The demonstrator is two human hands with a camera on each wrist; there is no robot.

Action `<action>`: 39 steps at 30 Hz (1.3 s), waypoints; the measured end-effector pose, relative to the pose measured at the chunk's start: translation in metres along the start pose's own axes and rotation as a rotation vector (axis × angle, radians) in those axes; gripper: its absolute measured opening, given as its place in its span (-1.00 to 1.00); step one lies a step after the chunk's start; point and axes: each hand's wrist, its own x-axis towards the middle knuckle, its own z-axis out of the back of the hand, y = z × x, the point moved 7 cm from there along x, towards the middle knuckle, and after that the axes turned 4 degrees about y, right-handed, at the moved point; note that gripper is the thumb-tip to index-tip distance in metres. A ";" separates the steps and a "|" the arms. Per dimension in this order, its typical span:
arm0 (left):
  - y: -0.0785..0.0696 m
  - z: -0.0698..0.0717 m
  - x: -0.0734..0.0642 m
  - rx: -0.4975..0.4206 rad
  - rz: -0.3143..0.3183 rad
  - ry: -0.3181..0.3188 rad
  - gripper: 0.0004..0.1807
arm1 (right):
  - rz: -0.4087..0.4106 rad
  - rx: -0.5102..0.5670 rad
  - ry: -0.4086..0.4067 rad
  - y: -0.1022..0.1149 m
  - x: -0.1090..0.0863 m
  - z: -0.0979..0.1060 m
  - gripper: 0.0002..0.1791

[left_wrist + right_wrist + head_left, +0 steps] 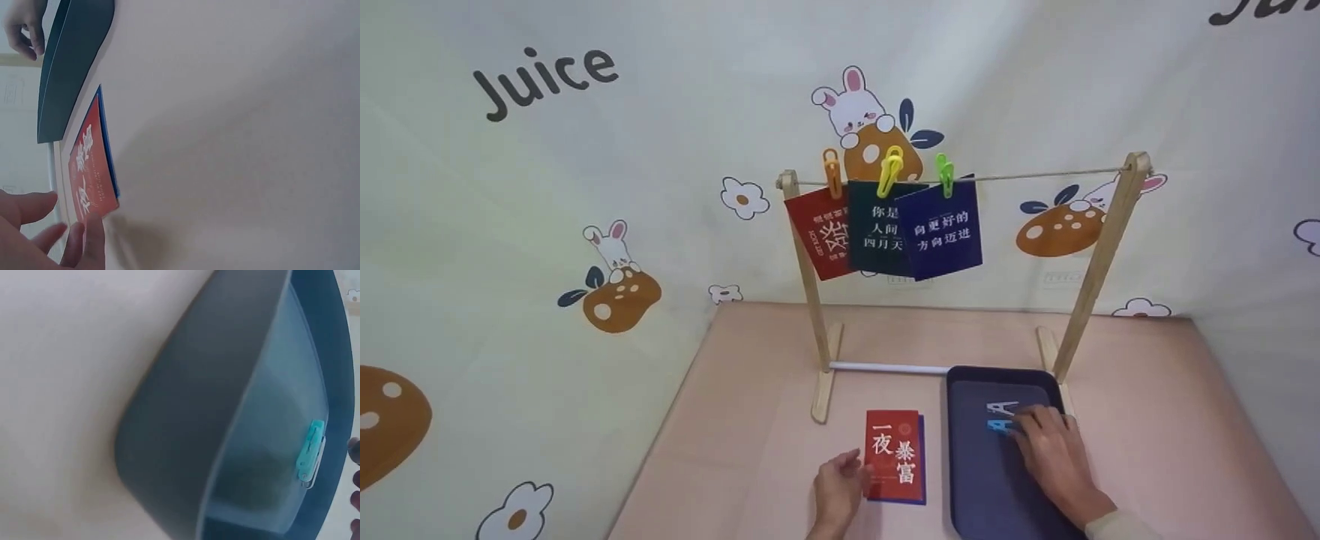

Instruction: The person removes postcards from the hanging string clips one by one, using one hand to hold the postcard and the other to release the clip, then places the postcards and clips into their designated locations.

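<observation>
A red card [893, 457] with white characters lies on a blue card [922, 480] on the table. My left hand [838, 486] is at the red card's left edge, fingers slightly bent and gripping nothing; whether they touch the card I cannot tell. Above the dark tray [986, 495] is my right hand [1054, 454], its fingers loosely bent, near a blue clothespin [999, 426] and a pale one [1001, 409]. In the right wrist view the blue clothespin [310, 450] lies on the tray floor, apart from the fingertips [354, 451].
Behind stands a wooden frame [1102, 262] with a cord [1035, 175]. From it hang a red card [819, 232], a green card [877, 225] and a blue-purple card [945, 229], under orange [832, 174], yellow [891, 172] and green [945, 176] clothespins. The tray touches the frame's right foot area.
</observation>
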 end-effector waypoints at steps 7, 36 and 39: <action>-0.024 0.008 0.001 -0.024 -0.028 -0.030 -0.43 | 0.174 0.040 -0.107 0.007 0.014 0.026 -0.54; -0.144 0.018 -0.020 -0.212 -0.381 0.109 -0.40 | 0.389 0.240 -0.311 0.059 0.142 0.169 -0.42; -0.158 0.022 -0.015 -0.247 -0.436 0.088 -0.43 | 0.421 0.241 -0.298 0.063 0.155 0.178 -0.43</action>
